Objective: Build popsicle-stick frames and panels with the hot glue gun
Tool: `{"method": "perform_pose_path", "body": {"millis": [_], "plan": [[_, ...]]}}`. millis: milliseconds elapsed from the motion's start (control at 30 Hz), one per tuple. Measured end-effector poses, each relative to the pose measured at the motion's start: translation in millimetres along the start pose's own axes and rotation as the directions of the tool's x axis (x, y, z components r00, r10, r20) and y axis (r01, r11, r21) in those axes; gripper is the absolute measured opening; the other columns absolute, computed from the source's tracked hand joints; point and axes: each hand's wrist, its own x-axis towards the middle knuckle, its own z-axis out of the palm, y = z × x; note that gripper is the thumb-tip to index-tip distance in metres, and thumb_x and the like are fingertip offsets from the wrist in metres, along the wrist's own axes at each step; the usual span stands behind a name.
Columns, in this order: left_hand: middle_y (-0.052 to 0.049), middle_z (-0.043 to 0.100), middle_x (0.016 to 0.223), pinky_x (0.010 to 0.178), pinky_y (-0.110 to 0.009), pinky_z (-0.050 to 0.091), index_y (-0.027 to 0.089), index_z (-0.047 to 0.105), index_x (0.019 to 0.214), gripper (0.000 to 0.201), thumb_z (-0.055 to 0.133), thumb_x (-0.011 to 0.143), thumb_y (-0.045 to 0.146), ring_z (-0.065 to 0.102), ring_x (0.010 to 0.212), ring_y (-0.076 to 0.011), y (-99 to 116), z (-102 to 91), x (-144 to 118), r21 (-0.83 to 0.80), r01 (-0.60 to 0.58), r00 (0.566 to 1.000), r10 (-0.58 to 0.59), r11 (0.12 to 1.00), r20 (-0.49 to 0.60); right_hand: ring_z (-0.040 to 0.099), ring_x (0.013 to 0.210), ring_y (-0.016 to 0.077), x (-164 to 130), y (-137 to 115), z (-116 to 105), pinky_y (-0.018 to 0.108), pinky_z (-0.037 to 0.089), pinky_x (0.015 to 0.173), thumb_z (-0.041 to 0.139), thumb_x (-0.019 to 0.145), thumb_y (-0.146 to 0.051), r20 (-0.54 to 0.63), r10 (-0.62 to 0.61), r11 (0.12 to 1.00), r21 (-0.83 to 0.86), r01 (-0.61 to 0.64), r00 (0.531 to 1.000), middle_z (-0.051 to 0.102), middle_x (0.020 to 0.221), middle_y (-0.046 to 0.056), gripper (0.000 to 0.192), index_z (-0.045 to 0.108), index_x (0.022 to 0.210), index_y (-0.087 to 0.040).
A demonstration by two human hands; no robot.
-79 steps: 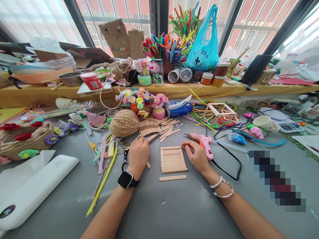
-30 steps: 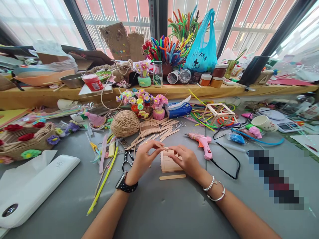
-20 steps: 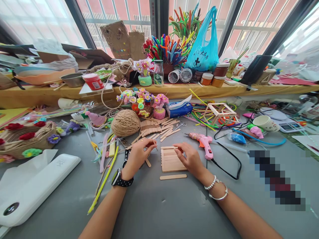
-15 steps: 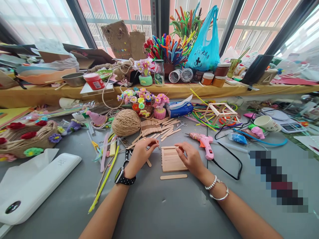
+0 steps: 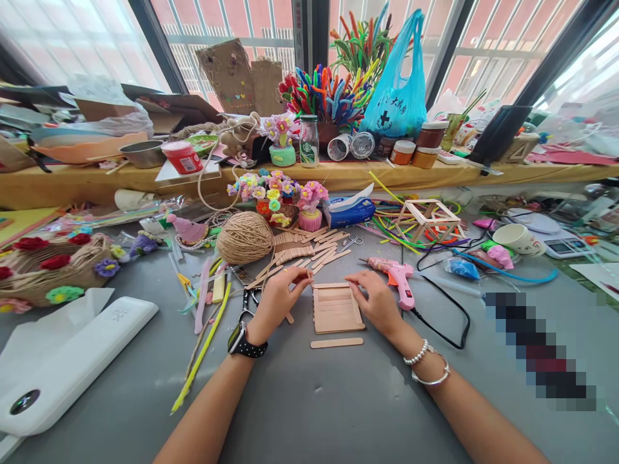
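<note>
A flat square panel of pale wooden craft sticks (image 5: pixel 336 309) lay on the grey tabletop (image 5: pixel 309 399), between both hands. The left hand (image 5: pixel 279 299) sat just beside the panel's left edge, its fingertips pinched narrowly on what looked like a small stick piece, too small to be sure. The right hand (image 5: pixel 378 301) rested at the panel's upper right corner, fingers curled and touching its edge. One loose pale wooden stick (image 5: pixel 336 343) lay just in front of the panel. A pink hot-glue gun (image 5: pixel 395 277) lay just beside the right hand.
</note>
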Motion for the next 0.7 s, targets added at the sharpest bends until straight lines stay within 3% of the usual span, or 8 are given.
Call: {"method": "perform_pose_path", "body": {"millis": [167,300,700], "plan": [[-0.001,0.063,0.084,0.068,-0.024,0.042,0.019,0.057,0.081,0.012,0.049,0.081,0.027,0.056,0.073,-0.0135,0,0.4,0,-0.010,0.008,1.000,-0.008,1.000,0.002,0.059,0.086,0.0205,-1,14,-2,0.036,0.046,0.079,0.041,0.081,-0.016,-0.021,0.113,0.993,0.028,-0.113,0.993,0.064,0.089,0.008,0.021,0.060,0.090,-0.017],[-0.001,0.063,0.085,0.068,-0.024,0.042,0.019,0.057,0.081,0.012,0.049,0.081,0.028,0.056,0.073,-0.0137,-2,0.6,1,-0.016,0.009,1.000,-0.009,1.000,0.002,0.063,0.080,0.0188,-4,14,1,0.035,0.050,0.074,0.037,0.081,-0.016,-0.046,0.248,0.957,0.170,-0.237,0.968,0.065,0.094,0.009,0.026,0.057,0.097,-0.017],[-0.002,0.063,0.081,0.067,-0.025,0.042,0.019,0.058,0.081,0.014,0.048,0.081,0.029,0.056,0.071,-0.0144,0,2.7,4,0.007,0.003,1.000,-0.003,1.000,0.002,0.063,0.078,0.0189,-3,4,-2,0.034,0.050,0.072,0.039,0.076,-0.013,-0.054,0.250,0.964,0.104,-0.244,0.967,0.068,0.085,0.007,0.025,0.061,0.087,-0.016]]}}
